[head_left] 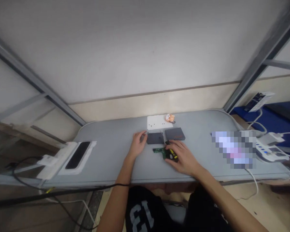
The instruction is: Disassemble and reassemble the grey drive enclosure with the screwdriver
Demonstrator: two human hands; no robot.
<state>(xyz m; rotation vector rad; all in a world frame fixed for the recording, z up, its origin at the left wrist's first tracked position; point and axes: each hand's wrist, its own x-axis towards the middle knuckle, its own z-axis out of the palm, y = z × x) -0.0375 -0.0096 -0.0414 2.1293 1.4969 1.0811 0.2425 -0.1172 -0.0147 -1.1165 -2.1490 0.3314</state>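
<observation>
My left hand point(138, 144) has its fingers bent at the left edge of a dark grey flat casing point(154, 138), which lies on the table. Close to the front edge, my right hand point(182, 156) is closed around a black-and-yellow part point(171, 155), whose exact kind is unclear. A green circuit board point(159, 150) sticks out to the left of that part; whether they are joined is hard to see. Behind my right hand rests a second dark grey casing piece point(175, 134). Small dark bits, too tiny to identify, are scattered on a white sheet point(159, 121) farther back.
A small orange-and-white animal-shaped trinket point(169, 118) sits on the sheet's right side. At left, a black phone-like slab point(78, 155) lies on white material. A blurred-out screen point(233, 149) and a white power strip point(272, 151) with cables occupy the right. Metal posts flank the grey table point(111, 161).
</observation>
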